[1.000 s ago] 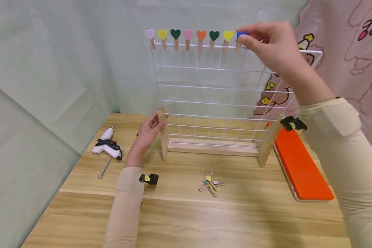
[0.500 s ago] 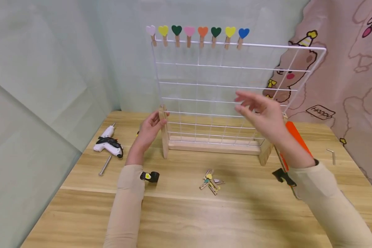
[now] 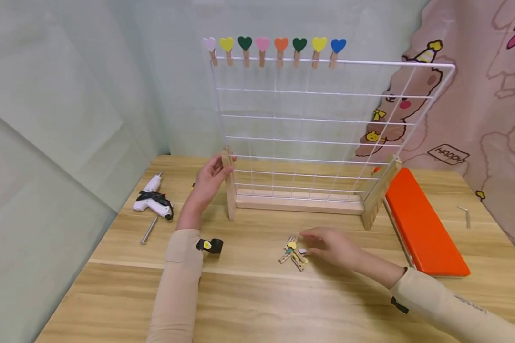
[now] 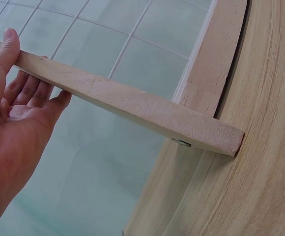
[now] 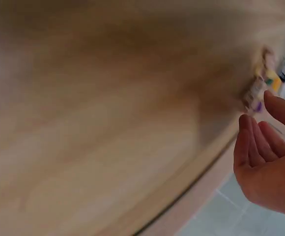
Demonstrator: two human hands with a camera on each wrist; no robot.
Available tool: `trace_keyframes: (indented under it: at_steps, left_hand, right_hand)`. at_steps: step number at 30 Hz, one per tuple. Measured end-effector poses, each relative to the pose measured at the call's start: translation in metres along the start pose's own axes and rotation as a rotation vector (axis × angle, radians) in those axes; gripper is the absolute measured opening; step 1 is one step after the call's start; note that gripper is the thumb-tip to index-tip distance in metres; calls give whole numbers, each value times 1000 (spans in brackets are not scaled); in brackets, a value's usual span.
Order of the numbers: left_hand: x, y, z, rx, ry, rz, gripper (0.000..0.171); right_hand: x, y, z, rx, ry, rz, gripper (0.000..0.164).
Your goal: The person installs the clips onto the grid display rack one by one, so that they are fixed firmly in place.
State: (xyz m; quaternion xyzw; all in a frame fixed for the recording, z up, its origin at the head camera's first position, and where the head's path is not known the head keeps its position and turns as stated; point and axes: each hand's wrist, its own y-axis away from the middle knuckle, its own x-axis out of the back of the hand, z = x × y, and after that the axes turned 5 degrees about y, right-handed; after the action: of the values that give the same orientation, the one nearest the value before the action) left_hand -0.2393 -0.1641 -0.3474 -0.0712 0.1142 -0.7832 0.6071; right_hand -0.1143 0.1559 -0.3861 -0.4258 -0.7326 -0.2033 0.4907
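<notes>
My left hand (image 3: 209,180) grips the upper end of the left wooden upright (image 3: 231,190) of a white wire grid rack (image 3: 317,121). In the left wrist view its thumb lies on one side of the upright and fingers on the other. Along the grid's top wire stand several small wooden clothespins with coloured hearts, the blue-heart clothespin (image 3: 338,46) furthest right. My right hand (image 3: 332,245) has come to a small pile of heart clothespins (image 3: 291,252) on the table. Its thumb and fingers are spread apart, fingertips right at the white-heart clothespin (image 3: 302,251).
A white glue gun (image 3: 153,200) with a wrapped black cord and a metal bolt (image 3: 149,231) lie at the left. An orange case (image 3: 427,224) lies right of the rack, with a hex key (image 3: 466,216) beyond it. Fabric curtains (image 3: 77,95) hang behind the wooden table (image 3: 257,305).
My right hand has let go of the blue-heart clothespin on the top wire and moved down to the pile. The left hand stays on the upright.
</notes>
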Motion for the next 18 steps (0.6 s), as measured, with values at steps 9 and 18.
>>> trace_keyframes:
  at_steps: [9,18]
  left_hand:
    - [0,1,1,6,-10,6,48]
    - [-2,2,3,11,2,14,49]
  right_hand:
    - [-11,2,-3,105,113,-19,35]
    - [-10,-2,-6,66,43,-65,22]
